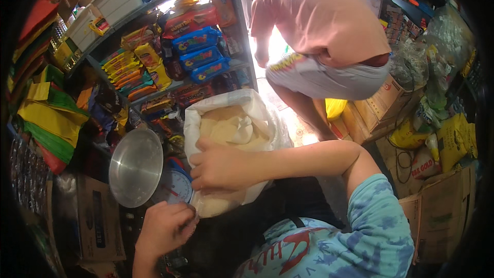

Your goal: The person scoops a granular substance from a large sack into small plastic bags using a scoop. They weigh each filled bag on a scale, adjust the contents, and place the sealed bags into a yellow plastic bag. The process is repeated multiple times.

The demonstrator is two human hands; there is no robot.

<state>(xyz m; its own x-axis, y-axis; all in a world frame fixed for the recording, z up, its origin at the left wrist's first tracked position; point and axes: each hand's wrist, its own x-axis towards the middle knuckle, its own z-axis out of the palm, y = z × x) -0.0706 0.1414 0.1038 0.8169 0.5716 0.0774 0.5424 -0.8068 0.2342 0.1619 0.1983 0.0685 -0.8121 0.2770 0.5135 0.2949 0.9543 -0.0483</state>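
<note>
An open white sack (193, 121) of pale tan granules (216, 123) stands before me. A white scoop (244, 130) lies in the granules. My right hand (224, 164) reaches across the front of the sack, fingers curled near its left rim; what they grip is hidden. Below that hand shows a clear plastic bag (214, 204) with tan granules inside. At its left corner, the fingers of my left hand (166, 224) are closed on thin clear plastic. Left of the sack is a blue dial scale (175, 185) with a round metal pan (136, 168), which appears tilted.
Shelves behind the sack hold blue biscuit packs (200, 54) and yellow packs (148, 55). A person (320, 27) bends over beyond the sack on the right. Cardboard boxes stand at lower left (98, 216) and right (440, 220). Folded coloured bags (54, 116) hang at left.
</note>
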